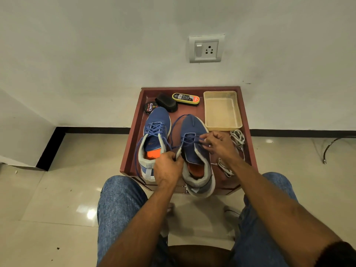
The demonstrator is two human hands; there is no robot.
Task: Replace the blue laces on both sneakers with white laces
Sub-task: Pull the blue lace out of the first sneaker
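Two blue sneakers with blue laces stand on a low red-brown table (247, 120). The left sneaker (156, 120) is still laced, its loose lace ends hanging over the table's near edge. The right sneaker (192, 128) overhangs the near edge with its heel. My left hand (168, 168) grips its tongue and collar at the left side. My right hand (217, 142) pinches a strand of the blue lace (178, 120) at the eyelets, and a long loop of that lace arcs over the toe. White laces (238, 139) lie bundled on the table to the right of my right hand.
At the table's back stand a shoe polish tin (150, 107), a black brush (166, 102), a yellow polish sponge (185, 98) and a cream plastic tray (236, 110). A wall with a socket (206, 49) rises behind. My knees flank the near edge above a tiled floor.
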